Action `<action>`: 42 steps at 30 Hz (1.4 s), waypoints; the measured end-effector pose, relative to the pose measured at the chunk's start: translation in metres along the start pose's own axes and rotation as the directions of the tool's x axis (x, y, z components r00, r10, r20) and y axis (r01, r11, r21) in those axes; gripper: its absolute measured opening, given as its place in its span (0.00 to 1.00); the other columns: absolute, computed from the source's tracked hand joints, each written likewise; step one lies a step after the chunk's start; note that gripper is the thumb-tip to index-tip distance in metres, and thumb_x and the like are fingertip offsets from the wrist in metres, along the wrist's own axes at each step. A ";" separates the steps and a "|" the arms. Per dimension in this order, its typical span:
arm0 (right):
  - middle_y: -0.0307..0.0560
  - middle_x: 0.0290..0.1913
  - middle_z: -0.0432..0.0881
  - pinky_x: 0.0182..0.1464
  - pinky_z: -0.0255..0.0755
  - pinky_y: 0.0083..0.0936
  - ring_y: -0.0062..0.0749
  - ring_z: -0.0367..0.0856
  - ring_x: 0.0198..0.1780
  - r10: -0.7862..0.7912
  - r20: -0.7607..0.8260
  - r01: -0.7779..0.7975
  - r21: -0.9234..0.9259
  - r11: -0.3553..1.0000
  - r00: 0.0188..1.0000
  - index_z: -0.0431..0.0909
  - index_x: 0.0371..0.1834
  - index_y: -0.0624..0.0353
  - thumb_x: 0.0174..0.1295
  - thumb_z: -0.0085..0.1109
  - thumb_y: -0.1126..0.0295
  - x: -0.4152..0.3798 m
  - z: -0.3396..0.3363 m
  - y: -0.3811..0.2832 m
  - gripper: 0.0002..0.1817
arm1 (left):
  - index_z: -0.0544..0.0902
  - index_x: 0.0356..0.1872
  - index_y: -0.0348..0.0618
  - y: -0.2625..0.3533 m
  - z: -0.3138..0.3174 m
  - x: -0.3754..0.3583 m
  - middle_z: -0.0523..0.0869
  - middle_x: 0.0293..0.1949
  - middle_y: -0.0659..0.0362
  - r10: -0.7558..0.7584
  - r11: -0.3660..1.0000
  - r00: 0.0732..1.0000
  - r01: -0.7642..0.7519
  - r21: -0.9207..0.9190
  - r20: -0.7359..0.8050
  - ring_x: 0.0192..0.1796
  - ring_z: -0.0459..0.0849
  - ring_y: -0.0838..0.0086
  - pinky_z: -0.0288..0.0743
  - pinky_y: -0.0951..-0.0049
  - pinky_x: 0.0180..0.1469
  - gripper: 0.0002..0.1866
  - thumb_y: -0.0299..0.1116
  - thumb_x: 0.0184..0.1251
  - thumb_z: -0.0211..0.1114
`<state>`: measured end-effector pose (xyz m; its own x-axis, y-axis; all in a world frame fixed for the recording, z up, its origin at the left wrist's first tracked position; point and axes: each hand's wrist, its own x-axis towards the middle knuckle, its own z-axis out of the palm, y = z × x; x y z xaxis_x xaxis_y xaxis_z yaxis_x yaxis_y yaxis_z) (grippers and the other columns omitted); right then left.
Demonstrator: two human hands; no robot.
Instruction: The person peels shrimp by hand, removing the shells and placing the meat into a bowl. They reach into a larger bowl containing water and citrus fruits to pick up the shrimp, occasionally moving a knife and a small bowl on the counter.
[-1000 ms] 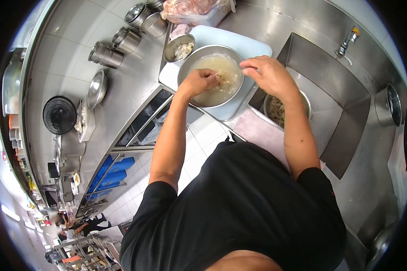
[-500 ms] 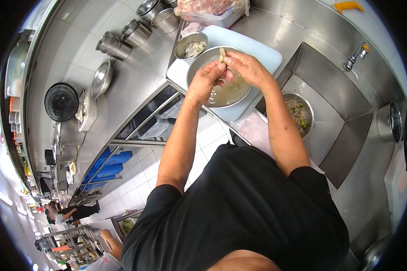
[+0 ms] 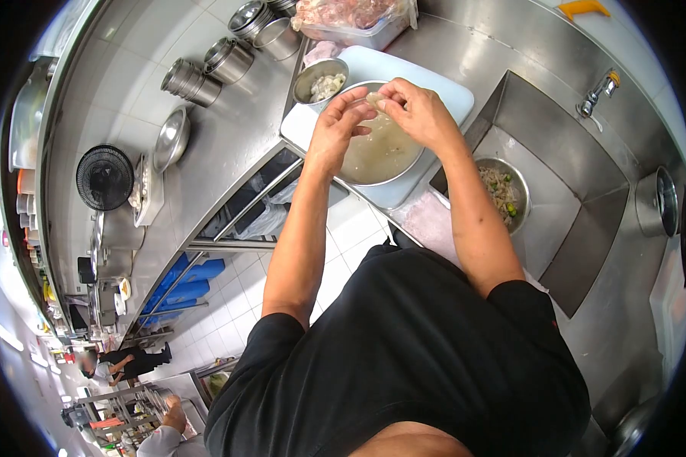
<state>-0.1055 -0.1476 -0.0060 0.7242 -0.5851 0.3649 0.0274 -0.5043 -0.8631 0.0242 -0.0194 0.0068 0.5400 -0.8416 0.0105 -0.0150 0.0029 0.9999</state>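
Observation:
Over a large metal bowl of cloudy water [image 3: 385, 156], my right hand [image 3: 419, 110] pinches a small pale shrimp [image 3: 374, 100] between thumb and fingers. Close beside it, my left hand [image 3: 337, 129] has its thumb and fingers apart, fingertips near the shrimp; whether they touch it is hard to tell. Behind my left hand is a smaller metal bowl [image 3: 301, 90] with whitish shrimp-like pieces in it. Both bowls rest on a pale blue cutting board [image 3: 446, 95].
In the sink [image 3: 556, 167] to the right sits a metal bowl [image 3: 522, 183] with brownish scraps and green bits. A tap [image 3: 601, 93] stands behind it. A tub of raw meat [image 3: 358, 19] is at the back. Steel pots [image 3: 229, 59] line the left counter. Other people are at lower left.
My left hand has loosened from a pinch, its fingers now spread beside the shrimp. My right hand still holds the shrimp, slightly further right.

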 end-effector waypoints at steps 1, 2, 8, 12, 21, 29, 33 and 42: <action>0.53 0.41 0.87 0.44 0.77 0.36 0.47 0.86 0.40 0.003 0.007 -0.003 -0.008 1.000 1.000 0.80 0.44 0.61 0.64 0.60 0.64 0.000 0.000 -0.003 0.13 | 0.79 0.54 0.40 0.001 0.003 0.000 0.86 0.44 0.60 0.006 1.000 1.000 -0.006 0.011 -0.004 0.45 0.84 0.75 0.77 0.75 0.47 0.17 0.39 0.72 0.62; 0.54 0.40 0.86 0.44 0.77 0.37 0.48 0.85 0.41 0.003 0.014 -0.003 -0.017 1.000 1.000 0.80 0.43 0.62 0.64 0.60 0.64 0.000 0.001 -0.004 0.12 | 0.79 0.53 0.41 0.002 0.008 0.001 0.85 0.42 0.60 0.014 1.000 1.000 -0.013 0.022 -0.009 0.43 0.83 0.76 0.77 0.75 0.46 0.15 0.38 0.72 0.62; 0.53 0.41 0.85 0.47 0.76 0.34 0.44 0.84 0.43 -0.197 0.066 0.206 -0.175 0.963 0.978 0.80 0.47 0.61 0.65 0.61 0.67 -0.001 -0.001 0.011 0.12 | 0.79 0.47 0.42 0.003 -0.007 0.015 0.79 0.29 0.64 -0.168 0.934 0.957 0.232 -0.273 0.237 0.31 0.77 0.78 0.74 0.76 0.37 0.10 0.36 0.72 0.62; 0.52 0.40 0.84 0.49 0.75 0.32 0.42 0.83 0.44 -0.277 0.100 0.292 -0.187 0.938 0.956 0.80 0.45 0.61 0.65 0.60 0.68 -0.009 -0.016 0.013 0.10 | 0.79 0.45 0.42 0.009 -0.017 0.021 0.75 0.25 0.66 -0.244 0.875 0.896 0.368 -0.314 0.372 0.29 0.75 0.78 0.72 0.76 0.35 0.09 0.34 0.71 0.62; 0.52 0.44 0.87 0.50 0.76 0.32 0.45 0.86 0.46 0.183 -0.190 -0.229 -0.258 0.939 0.965 0.82 0.47 0.60 0.67 0.59 0.63 -0.087 -0.102 0.051 0.13 | 0.81 0.55 0.46 -0.076 -0.034 0.023 0.84 0.48 0.38 -0.123 0.162 0.969 -0.195 0.967 0.216 0.51 0.84 0.44 0.75 0.49 0.55 0.19 0.39 0.70 0.51; 0.53 0.55 0.83 0.54 0.74 0.35 0.47 0.82 0.54 -0.020 -0.059 -0.012 -0.498 0.867 0.998 0.83 0.55 0.55 0.67 0.58 0.68 -0.063 -0.062 0.006 0.14 | 0.82 0.49 0.44 -0.049 0.008 0.003 0.87 0.44 0.42 -0.032 0.528 0.998 -0.035 0.849 0.061 0.50 0.85 0.49 0.76 0.53 0.54 0.15 0.38 0.64 0.61; 0.55 0.51 0.85 0.53 0.75 0.35 0.49 0.84 0.51 -0.067 0.104 0.101 -0.379 0.920 0.992 0.82 0.56 0.56 0.68 0.58 0.69 -0.030 -0.008 -0.001 0.15 | 0.83 0.43 0.40 -0.027 0.012 -0.016 0.90 0.35 0.53 -0.064 0.922 0.998 0.059 0.382 -0.001 0.36 0.89 0.68 0.81 0.69 0.40 0.12 0.36 0.66 0.63; 0.61 0.41 0.86 0.45 0.78 0.34 0.47 0.88 0.40 -0.075 0.252 0.121 -0.172 0.978 0.965 0.82 0.53 0.60 0.66 0.57 0.70 -0.009 0.024 -0.002 0.14 | 0.81 0.46 0.39 -0.023 -0.020 -0.020 0.89 0.37 0.58 -0.098 0.978 0.995 0.100 0.184 -0.023 0.39 0.87 0.79 0.78 0.78 0.35 0.12 0.37 0.70 0.64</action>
<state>-0.0957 -0.1264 -0.0159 0.8704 -0.3667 0.3286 -0.0045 -0.6732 -0.7394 0.0308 0.0083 -0.0157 0.5579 -0.8253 -0.0872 -0.1153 -0.1811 0.9767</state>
